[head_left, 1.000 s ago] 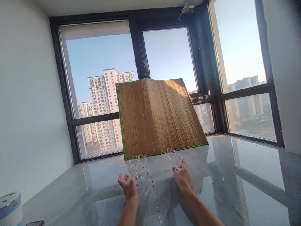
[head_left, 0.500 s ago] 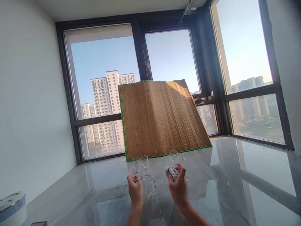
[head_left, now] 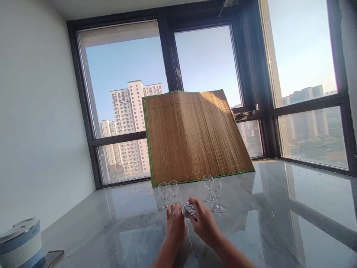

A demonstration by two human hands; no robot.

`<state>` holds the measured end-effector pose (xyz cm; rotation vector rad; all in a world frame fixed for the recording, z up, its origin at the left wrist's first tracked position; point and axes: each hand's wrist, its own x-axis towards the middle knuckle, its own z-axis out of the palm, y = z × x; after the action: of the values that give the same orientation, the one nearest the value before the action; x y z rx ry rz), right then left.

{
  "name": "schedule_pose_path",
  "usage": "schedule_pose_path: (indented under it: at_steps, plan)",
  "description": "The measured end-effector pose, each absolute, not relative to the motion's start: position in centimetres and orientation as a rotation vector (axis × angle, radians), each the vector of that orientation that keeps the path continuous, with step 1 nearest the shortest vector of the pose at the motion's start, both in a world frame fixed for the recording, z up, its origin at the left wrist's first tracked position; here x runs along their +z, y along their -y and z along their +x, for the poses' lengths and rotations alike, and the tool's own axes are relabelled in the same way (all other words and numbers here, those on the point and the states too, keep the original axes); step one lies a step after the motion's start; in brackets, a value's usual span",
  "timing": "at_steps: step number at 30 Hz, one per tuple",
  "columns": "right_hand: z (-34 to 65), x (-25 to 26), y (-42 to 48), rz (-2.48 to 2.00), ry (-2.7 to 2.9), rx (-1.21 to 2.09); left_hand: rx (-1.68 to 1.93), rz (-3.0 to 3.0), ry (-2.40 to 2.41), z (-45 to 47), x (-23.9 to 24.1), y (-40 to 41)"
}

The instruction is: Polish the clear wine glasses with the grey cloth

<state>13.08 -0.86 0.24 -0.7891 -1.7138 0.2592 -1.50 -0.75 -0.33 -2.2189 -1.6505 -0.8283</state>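
Note:
My left hand (head_left: 175,224) and my right hand (head_left: 205,223) meet over the glossy grey marble top (head_left: 279,223). The right hand's fingers are closed on a crumpled grey cloth (head_left: 189,210) and press it against what the left hand grips. The left hand's fingers are curled round a small stemmed glass that the cloth and fingers almost wholly hide. Just beyond the hands stand two pairs of clear stemmed glasses, one pair on the left (head_left: 168,191) and one on the right (head_left: 212,190), all upright.
A bamboo mat with a green edge (head_left: 195,137) leans against the dark-framed windows behind the glasses. At the lower left sit a round white-and-blue appliance (head_left: 19,238) and a phone (head_left: 48,257). A white wall runs along the left.
My left hand closed on a glass from the left group and drew it toward me. My right hand lifted the cloth from beside the right pair and brought it onto that glass.

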Motion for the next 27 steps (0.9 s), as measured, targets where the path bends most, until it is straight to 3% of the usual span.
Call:
schedule_pose_path:
  at_steps: [8,14,21,27]
  plan:
    - [14.8,0.3,-1.1,-1.005,1.378,0.297,-1.001,-2.265,1.595,-1.1,0.2,1.5]
    - [13.9,0.3,-0.9,-0.863,1.423,0.440,-1.069,-1.989,1.765,-2.6,-0.4,0.2]
    - [14.0,0.6,-1.1,-0.881,1.313,0.985,-0.993,-2.145,1.658,-2.6,-0.2,0.5]
    - [14.0,1.3,-0.7,-0.774,1.278,1.207,-1.184,-2.194,1.734,-2.4,0.0,0.4]
